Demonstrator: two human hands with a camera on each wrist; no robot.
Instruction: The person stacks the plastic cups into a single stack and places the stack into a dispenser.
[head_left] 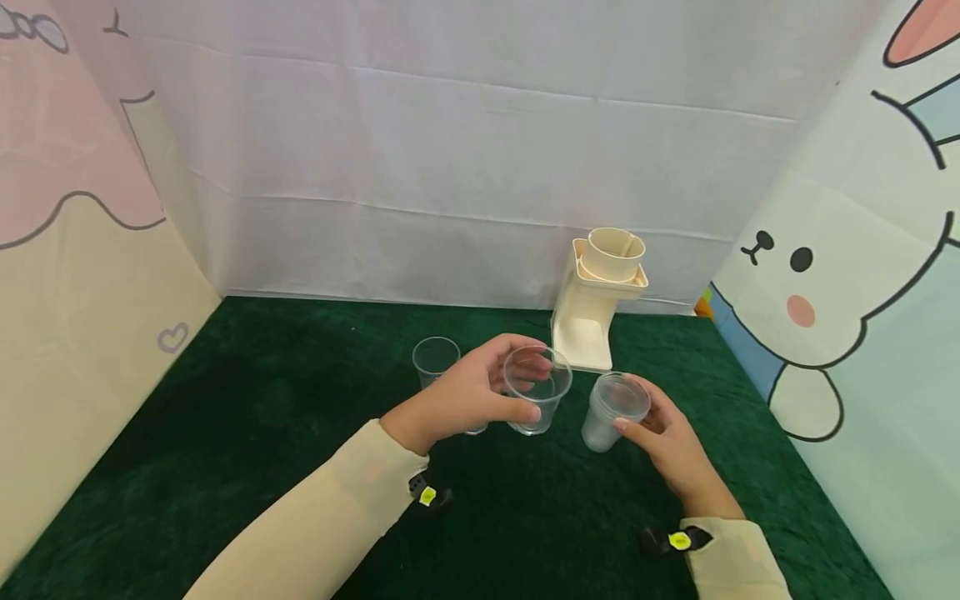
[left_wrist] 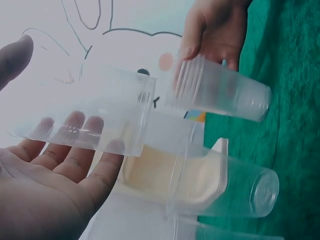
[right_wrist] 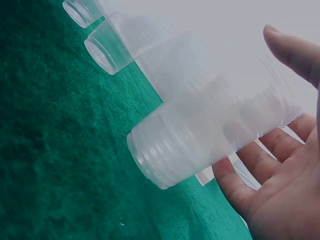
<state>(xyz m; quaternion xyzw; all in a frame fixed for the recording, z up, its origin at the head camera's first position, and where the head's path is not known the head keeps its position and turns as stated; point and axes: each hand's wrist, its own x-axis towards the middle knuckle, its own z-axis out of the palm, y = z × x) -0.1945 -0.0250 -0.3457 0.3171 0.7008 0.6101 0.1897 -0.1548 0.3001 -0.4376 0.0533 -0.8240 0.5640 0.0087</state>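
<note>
A clear plastic cup (head_left: 542,387) is held in my left hand (head_left: 480,387), its thumb on the near side and its fingers showing through the wall. In the left wrist view, the fingers lie along this cup (left_wrist: 117,110), while two upright clear cups (left_wrist: 240,192) stand lower down. My right hand (head_left: 663,425) grips a nested stack of clear plastic cups (head_left: 609,417) close to the rims, thumb on the near side. The stack (right_wrist: 195,135) slants across the right wrist view. Partly behind my left wrist is one standing cup (head_left: 435,358).
Behind the cups stands a cream plastic stand (head_left: 585,325) with a round tube (head_left: 611,254) on top. Dark green cloth (head_left: 285,408) covers the table. A white sheet (head_left: 450,150) hangs along the back, and printed curtains (head_left: 840,333) enclose the sides.
</note>
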